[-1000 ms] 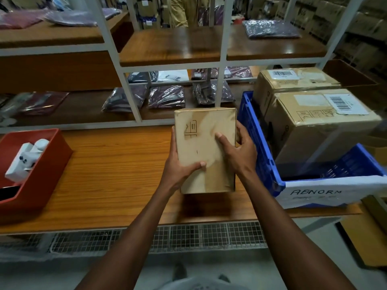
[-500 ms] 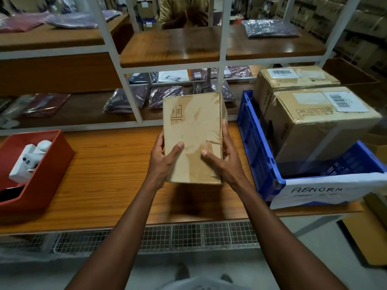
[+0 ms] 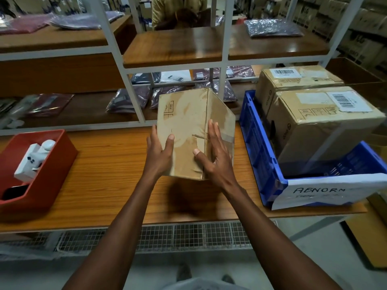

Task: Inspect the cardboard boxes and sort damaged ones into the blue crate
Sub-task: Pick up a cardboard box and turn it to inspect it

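- red bin (image 3: pixel 52 164) sits at the table's left end, smooth plastic, holding a white device; well apart from the work.
- left hand (image 3: pixel 159 155) grips the small cardboard box (image 3: pixel 186 130) by its left edge, thumb curled onto the front face.
- the box is held upright above the wooden table (image 3: pixel 104 174), long axis vertical, one corner edge turned toward the camera; matte brown board, scuffed, creased, with torn tape.
- right hand (image 3: pixel 215 158) presses the box's right face, fingers straight, thumb on the front.
- blue crate (image 3: pixel 259 155), ribbed plastic, lies just right of the box, nearer the right hand; two larger boxes already fill its far part.
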### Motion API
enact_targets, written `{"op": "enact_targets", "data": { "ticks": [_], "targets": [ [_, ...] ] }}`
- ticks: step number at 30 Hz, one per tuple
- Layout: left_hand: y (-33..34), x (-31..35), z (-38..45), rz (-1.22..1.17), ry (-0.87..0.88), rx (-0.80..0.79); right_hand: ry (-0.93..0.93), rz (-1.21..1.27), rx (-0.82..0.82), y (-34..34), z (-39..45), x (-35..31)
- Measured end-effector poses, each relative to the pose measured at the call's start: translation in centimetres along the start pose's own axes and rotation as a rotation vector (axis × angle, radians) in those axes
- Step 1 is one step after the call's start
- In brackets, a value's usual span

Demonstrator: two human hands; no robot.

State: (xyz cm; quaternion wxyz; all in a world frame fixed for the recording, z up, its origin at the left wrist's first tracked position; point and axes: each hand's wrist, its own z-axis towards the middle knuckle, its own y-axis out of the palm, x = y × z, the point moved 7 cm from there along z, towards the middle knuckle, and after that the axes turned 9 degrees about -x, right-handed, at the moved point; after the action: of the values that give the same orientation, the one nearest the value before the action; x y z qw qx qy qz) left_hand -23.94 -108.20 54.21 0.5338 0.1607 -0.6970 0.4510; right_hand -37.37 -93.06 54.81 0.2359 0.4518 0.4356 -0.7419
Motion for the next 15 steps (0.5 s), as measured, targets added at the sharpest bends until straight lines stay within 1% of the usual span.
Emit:
{"op": "enact_targets", "data": {
  "ticks": [4,6,9,12,15],
  "targets": [
    [0.5,0.7,-0.3,0.219,-0.118,-0.030,0.005,-0.072,-0.019,0.7,-0.1,0.2],
    [0.9,1.2,-0.3,0.276,-0.119,-0.053,-0.001,-0.095,-0.021,1.0,-0.1,0.6],
    [1.5,1.9,0.0,0.287,-0.084,-0.108,-0.015,-0.087,-0.024,1.5,-0.1,0.9],
    [1.7,2.4,0.1,0.281,-0.104,-0.148,-0.016,-0.033,-0.017,1.2,-0.1,1.2],
    [1.3,2.9,0.3,0.293,-0.093,-0.118,-0.016,0.076,-0.018,0.0,0.5,1.9]
  ]
}}
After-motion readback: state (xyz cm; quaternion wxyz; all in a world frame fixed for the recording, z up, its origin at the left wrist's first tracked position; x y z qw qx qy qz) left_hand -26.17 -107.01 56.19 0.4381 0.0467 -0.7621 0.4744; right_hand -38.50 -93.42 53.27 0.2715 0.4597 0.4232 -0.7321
